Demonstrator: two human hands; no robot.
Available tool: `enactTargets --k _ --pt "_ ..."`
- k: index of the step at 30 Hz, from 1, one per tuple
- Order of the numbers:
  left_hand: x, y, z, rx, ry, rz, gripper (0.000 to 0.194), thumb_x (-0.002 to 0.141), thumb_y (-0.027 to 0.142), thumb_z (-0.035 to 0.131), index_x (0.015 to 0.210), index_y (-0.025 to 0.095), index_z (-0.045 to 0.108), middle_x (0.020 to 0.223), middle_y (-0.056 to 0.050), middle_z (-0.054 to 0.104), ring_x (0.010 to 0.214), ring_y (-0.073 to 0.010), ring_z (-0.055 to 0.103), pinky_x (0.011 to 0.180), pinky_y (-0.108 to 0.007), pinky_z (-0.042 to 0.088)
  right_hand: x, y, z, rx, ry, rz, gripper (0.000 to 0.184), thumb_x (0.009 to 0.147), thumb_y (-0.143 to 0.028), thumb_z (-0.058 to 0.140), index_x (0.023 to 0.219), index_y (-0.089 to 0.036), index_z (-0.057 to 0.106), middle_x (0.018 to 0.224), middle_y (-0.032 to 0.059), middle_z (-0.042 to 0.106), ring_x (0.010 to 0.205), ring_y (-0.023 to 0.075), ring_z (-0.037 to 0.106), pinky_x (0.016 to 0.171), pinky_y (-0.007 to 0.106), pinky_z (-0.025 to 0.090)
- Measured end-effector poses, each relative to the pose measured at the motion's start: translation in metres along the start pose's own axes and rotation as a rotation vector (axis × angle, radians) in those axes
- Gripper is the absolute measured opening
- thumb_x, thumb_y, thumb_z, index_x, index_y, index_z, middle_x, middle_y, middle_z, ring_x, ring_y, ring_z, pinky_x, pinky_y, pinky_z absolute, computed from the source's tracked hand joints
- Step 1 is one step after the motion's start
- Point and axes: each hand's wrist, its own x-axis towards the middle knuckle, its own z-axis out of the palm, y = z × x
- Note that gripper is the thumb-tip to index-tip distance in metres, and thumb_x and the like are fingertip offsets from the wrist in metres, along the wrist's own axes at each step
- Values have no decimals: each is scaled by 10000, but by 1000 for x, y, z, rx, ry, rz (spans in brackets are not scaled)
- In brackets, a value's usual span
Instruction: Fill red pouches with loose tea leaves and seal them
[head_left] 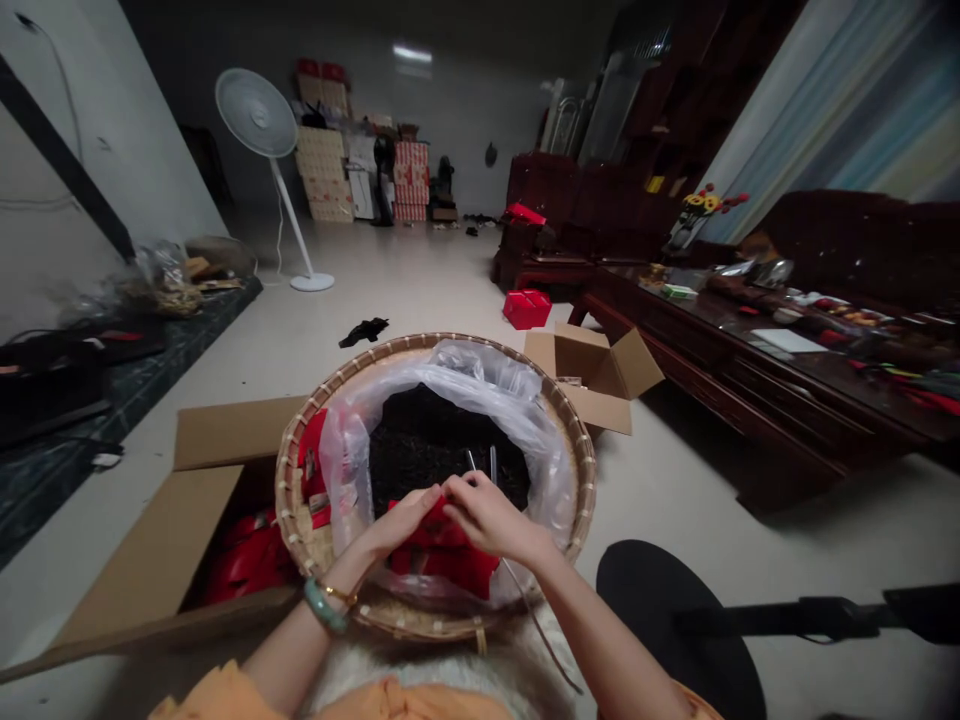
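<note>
A round woven bamboo tray (390,352) rests in front of me, and in it lies an open clear plastic bag (480,385) of dark loose tea leaves (435,440). Both hands meet over the bag's near edge. My left hand (401,522) pinches a small red packet (439,520) with closed fingers. My right hand (491,515) is also closed on the same packet, with thin metal tweezers (484,462) sticking up from behind its fingers. More red packets (450,565) lie in the tray just under my hands, and others (311,460) at its left side.
An open cardboard box (202,500) with red packets (247,560) stands at my left. A smaller open box (596,375) is beyond the tray. A long dark wooden table (750,380) runs along the right, a black round stand base (660,600) is at lower right, a white fan (259,115) stands far left.
</note>
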Motion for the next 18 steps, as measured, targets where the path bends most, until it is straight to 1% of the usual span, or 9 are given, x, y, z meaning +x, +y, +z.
enactTargets --k 3,6,8,10,12,13,15,17,18 --pt "1 0 -4 142 24 -7 712 691 787 299 662 124 560 555 22 471 555 -107 394 530 -233 363 1 7 3 35 -67 14 158 875 -237 444 728 -202 491 633 -26 523 597 130 459 723 272 403" --pt "9 -1 -8 264 73 71 713 714 775 261 649 131 561 610 4 522 621 -125 420 616 -250 393 6 15 8 108 -106 -11 252 892 -234 423 653 -194 489 574 -49 495 553 104 434 804 286 384" --pt "15 -3 -11 281 53 101 726 749 749 223 673 123 582 638 -10 553 640 -134 447 645 -261 410 10 21 10 127 -112 -2 242 903 -226 398 688 -198 504 609 -42 515 584 106 451 821 288 384" --pt "19 -4 -14 283 30 84 745 795 703 170 720 108 612 661 -33 587 641 -147 484 637 -273 430 14 26 12 123 -114 42 239 910 -236 379 709 -203 503 634 -29 517 620 119 461 781 274 407" --pt "20 -3 -19 311 44 96 711 840 635 170 884 101 638 793 -71 647 722 -175 549 681 -295 457 18 32 14 138 -112 74 257 918 -246 357 698 -204 483 626 -31 491 624 122 458 812 286 421" --pt "19 -2 -21 354 67 127 653 853 602 216 1013 112 618 908 -90 661 802 -193 574 730 -310 464 20 35 15 156 -106 78 266 921 -246 343 692 -203 470 621 -35 475 618 119 458 867 307 414" --pt "16 -2 -22 532 156 249 584 820 546 409 1241 150 490 1141 -116 613 985 -232 564 853 -360 440 24 41 18 207 -86 89 275 928 -240 307 696 -202 449 624 -42 456 617 115 472 989 359 351" --pt "13 -4 -19 809 310 411 700 724 450 599 1325 154 395 1250 -139 548 1107 -281 508 952 -434 373 29 44 21 267 -61 130 264 931 -241 284 727 -202 447 651 -38 469 647 118 508 1055 396 284" --pt "12 -6 -17 943 395 495 709 705 378 631 1330 150 387 1266 -144 535 1151 -298 477 991 -469 326 31 45 22 299 -55 155 250 930 -244 282 752 -201 453 677 -32 488 675 122 528 1067 407 268"
